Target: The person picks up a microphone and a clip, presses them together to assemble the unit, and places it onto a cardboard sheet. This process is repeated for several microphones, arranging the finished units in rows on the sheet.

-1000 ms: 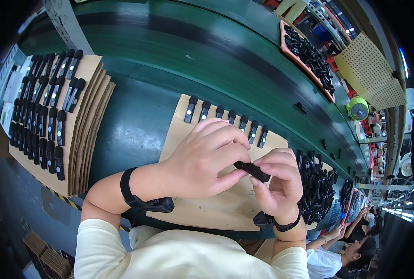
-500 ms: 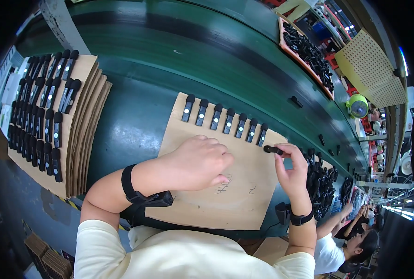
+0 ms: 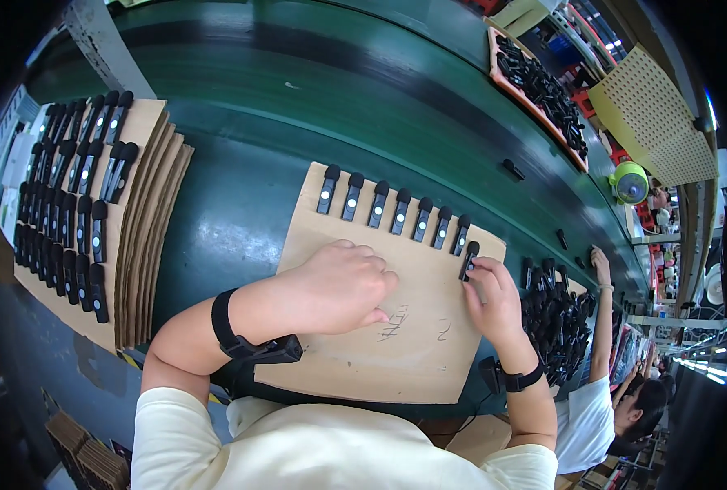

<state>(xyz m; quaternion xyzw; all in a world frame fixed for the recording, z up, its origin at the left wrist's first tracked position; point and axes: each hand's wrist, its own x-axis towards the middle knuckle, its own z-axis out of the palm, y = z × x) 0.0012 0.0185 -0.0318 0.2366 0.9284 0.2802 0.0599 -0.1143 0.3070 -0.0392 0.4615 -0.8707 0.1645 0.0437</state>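
In the head view, your right hand (image 3: 496, 304) pinches a black microphone (image 3: 471, 255) by the right end of the seven-piece row (image 3: 400, 211) on the cardboard sheet (image 3: 355, 359). Your left hand (image 3: 335, 287) is curled; you can't tell if it's empty. This looks like placing, calling for alignment, then release. Half a second ago, the microphone pointed sideways; now it parallels its neighbours.

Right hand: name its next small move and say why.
Probably slide the held black device slightly forward, level with the row of seven similar devices. The right hand pinches it just past the row's right end, and it appears to sit a little behind that line.
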